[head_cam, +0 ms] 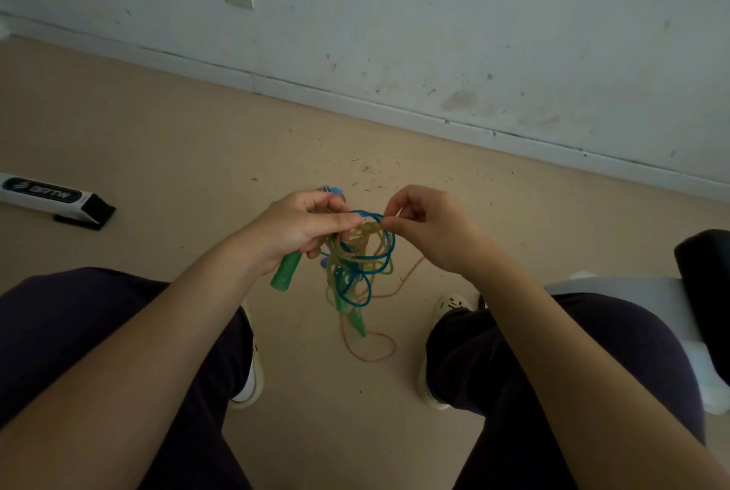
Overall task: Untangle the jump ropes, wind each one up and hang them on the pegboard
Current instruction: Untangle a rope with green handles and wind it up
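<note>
Beige floor (158, 126), tangled ropes (357, 264) between both hands' grip

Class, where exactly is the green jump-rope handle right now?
In the head view it sits left of centre, gripped in the left hand; the green handle sticks out below the palm, beside the tangled ropes.

Green handle (285, 272), gripped in the left hand (300, 226): translucent plastic, slightly glossy. Blue rope (365, 294), pinched by the right hand (428, 228): smooth, shiny plastic cord. Tan rope (371, 357), hanging below both hands: thin, matt cord. Floor (158, 133) beneath the hands: smooth, matt beige. Wall (434, 15) beyond the hands: painted, scuffed, matt. Trousers (71, 331) under the forearms: dark matt cloth.
</note>
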Motion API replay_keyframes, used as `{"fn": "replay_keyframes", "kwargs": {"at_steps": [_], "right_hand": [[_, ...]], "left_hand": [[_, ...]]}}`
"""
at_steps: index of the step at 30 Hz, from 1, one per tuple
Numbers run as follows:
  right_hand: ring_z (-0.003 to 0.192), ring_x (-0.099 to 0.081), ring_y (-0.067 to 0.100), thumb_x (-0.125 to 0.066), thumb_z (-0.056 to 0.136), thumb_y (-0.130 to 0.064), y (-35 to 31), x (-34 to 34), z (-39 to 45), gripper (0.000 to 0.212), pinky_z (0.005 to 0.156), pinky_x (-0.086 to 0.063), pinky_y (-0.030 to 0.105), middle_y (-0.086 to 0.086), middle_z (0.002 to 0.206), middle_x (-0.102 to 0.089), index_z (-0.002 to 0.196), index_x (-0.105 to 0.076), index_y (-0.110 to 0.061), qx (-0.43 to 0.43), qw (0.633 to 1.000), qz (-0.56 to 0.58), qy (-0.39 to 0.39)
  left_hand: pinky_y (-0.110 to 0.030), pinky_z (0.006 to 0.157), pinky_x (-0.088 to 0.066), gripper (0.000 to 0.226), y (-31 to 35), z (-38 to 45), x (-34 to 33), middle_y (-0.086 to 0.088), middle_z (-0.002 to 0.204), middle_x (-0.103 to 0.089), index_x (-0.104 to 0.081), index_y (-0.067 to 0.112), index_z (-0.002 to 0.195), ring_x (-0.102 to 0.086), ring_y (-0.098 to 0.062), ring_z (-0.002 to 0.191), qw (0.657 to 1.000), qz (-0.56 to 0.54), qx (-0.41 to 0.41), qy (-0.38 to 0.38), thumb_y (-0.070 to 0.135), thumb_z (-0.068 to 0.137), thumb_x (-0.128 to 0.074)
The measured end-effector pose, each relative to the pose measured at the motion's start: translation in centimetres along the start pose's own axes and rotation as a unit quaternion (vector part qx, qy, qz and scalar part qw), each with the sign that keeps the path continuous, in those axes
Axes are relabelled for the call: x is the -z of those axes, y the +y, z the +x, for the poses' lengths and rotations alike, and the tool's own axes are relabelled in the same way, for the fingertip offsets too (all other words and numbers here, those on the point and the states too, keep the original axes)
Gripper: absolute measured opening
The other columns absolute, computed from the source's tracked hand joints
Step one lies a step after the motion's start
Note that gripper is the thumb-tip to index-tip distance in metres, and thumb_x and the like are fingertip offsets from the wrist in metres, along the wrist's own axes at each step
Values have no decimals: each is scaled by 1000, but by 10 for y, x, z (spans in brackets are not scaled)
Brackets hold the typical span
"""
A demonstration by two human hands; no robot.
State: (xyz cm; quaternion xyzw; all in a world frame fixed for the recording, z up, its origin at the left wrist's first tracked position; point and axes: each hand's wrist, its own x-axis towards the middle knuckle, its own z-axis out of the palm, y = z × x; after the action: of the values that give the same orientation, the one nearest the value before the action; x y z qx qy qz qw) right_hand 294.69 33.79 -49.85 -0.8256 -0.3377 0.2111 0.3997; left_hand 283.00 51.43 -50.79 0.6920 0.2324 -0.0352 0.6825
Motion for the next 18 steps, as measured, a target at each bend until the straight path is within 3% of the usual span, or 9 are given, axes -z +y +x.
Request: {"fn": "replay_keyframes", "kwargs": {"at_steps": [2, 7, 13, 18], "right_hand": [[56, -44, 7, -71, 88, -18, -2, -1, -1, 6, 58, -40, 26, 2, 68, -57, 86, -66, -14, 9, 1000, 2, 1], [59, -48, 6, -72, 87, -14, -3, -2, -2, 11, 59, -43, 24, -3, 70, -59, 80, -65, -20, 22, 999, 38, 2], [60, -54, 7, -70, 89, -13, -9, 1, -5, 9, 57, -48, 22, 1, 77, -66, 95, -71, -20, 30, 996, 56, -58], [51, -54, 4, -72, 87, -12, -8, 0, -4, 6, 55, -49, 23, -14, 55, -62, 84, -73, -18, 12, 999, 48, -7]], "left_hand": [[-24, 51, -32, 24, 0, 0, -1, 3, 73, -64, -70, 12, 98, -50, -4, 56, 1000, 30, 6, 5, 29, 82, -77], [-20, 50, -32, 29, 0, -1, -3, 11, 68, -66, -72, 13, 112, -51, 2, 52, 998, 56, 13, 4, 27, 86, -74], [-19, 49, -34, 21, 3, -3, 0, 11, 72, -67, -71, 8, 110, -53, 3, 53, 999, 35, -8, -21, 14, 90, -70], [-21, 48, -37, 24, -2, 1, -1, 8, 80, -67, -74, 13, 104, -50, 3, 50, 995, 95, -12, 32, 27, 85, -76]]}}
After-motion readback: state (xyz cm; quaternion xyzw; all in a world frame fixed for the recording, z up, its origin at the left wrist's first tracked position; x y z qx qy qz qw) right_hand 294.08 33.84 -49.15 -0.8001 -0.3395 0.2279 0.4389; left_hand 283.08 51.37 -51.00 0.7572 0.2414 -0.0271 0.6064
